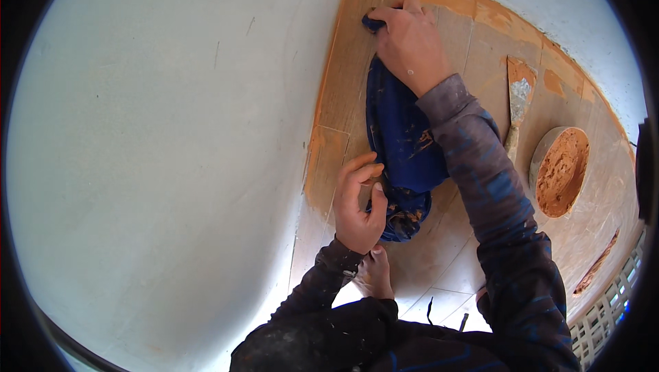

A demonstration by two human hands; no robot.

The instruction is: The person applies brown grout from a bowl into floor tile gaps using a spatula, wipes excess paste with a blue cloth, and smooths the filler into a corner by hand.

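Note:
A dark blue cloth (401,125), smeared with orange-brown paste, stretches over the wood-look floor tiles (473,262). At its far end my right hand (412,42) is closed on it, and a bit of blue pokes out by the thumb. My left hand (360,204) hovers beside the cloth's near, bunched end. Its fingers are curved and apart, with paste on the fingertips and nothing held. To the right lies a putty knife (519,94) with a paste-smeared blade. Beyond it stands a round tub (537,159) of orange-brown paste.
A pale wall (171,132) rises along the left, and another white wall (576,15) borders the far right. Orange paste (473,1) runs along the floor's edges. A plastic basket (604,324) stands at lower right, near a thin paste-coloured strip (596,262). My bare foot (376,274) is below the cloth.

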